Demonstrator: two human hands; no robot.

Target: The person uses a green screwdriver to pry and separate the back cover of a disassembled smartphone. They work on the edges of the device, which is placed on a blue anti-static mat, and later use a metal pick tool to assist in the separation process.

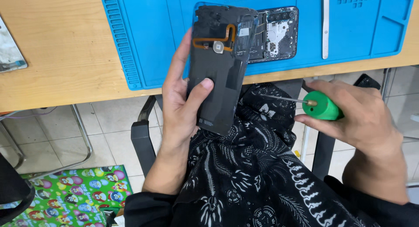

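Left hand (183, 104) grips the dark removed phone back cover (220, 65), inner side up, just over the desk (65, 56) edge. Right hand (353, 115) is closed around the green-handled thin screwdriver (321, 105). Probably best to keep that tip off the orange flex, and steady.

Left hand (183, 100) grips phone back cover (220, 65) — right hand (358, 113) holds green-handled screwdriver (321, 105); opened phone (275, 34) on blue mat (144, 34).
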